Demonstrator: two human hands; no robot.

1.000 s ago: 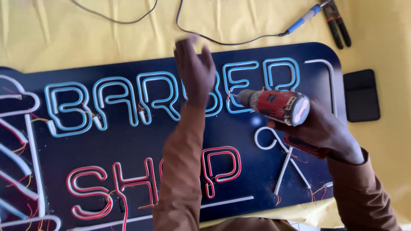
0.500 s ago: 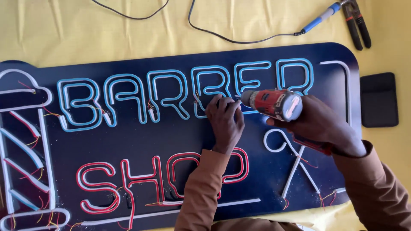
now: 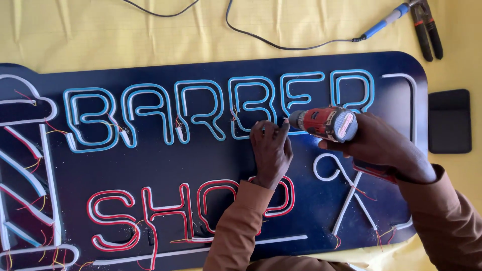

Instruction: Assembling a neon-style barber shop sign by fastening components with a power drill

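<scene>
A large dark sign board (image 3: 165,165) fills most of the frame on a yellow cloth (image 3: 100,35), and much of its work looks done: blue-and-white tubing (image 3: 201,108) already traces a full row of letters across the upper half, red-and-white tubing (image 3: 113,221) forms a second row along the lower left, a striped pole figure (image 3: 25,165) sits at the far left edge, and a white scissors outline (image 3: 346,193) lies right of centre. What appears unfinished is the wiring, since thin red and yellow leads (image 3: 35,163) stick out loose at many letter ends, and pale specks are scattered on the board near the lower letters. At centre right the right hand (image 3: 381,145) is wrapped tightly around a red cordless drill (image 3: 326,123), its nose aimed left at the board just below the upper letters. The left hand (image 3: 271,150) lies flat, fingers together and pressing the board right beside the drill's tip, holding nothing. In the upper right of the frame lie a blue-handled tool with a black cord (image 3: 386,20) and pliers (image 3: 427,27); a black rectangular case (image 3: 449,120) sits at the right edge.
</scene>
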